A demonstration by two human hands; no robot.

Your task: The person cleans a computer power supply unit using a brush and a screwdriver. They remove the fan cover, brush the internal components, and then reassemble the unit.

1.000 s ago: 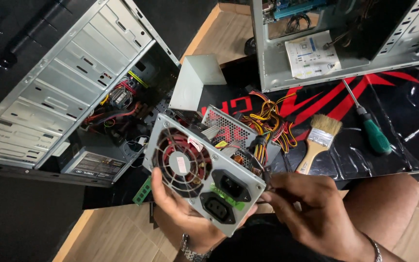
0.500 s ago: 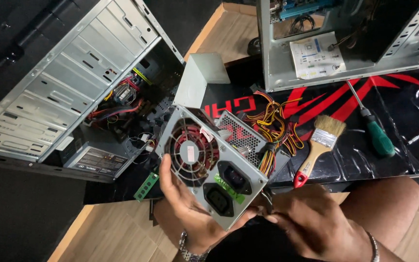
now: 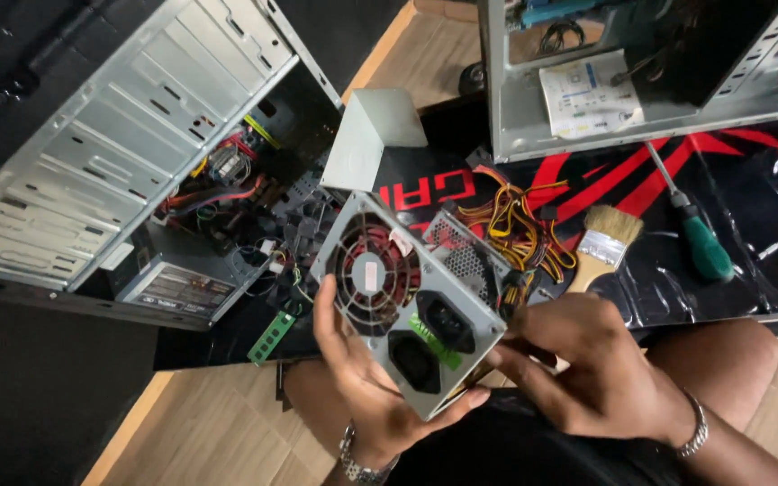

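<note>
A grey metal power supply unit (image 3: 411,306) with a red fan and two black sockets is held above my lap. My left hand (image 3: 366,391) cups it from below, thumb by the fan and fingers along its lower edge. My right hand (image 3: 592,364) presses against the unit's right corner, fingers curled there. A bundle of yellow, red and black wires (image 3: 520,225) trails from its far side onto the black and red mat (image 3: 740,180).
An open computer case (image 3: 119,162) lies at the left with cables and a drive inside. A second case (image 3: 623,81) stands at the top right. A paintbrush (image 3: 601,247), a green-handled screwdriver (image 3: 700,243) and a green memory stick (image 3: 270,337) lie nearby.
The power supply has shifted slightly up and right and turned a little. My right hand has slid along its right corner, and the view has moved closer.
</note>
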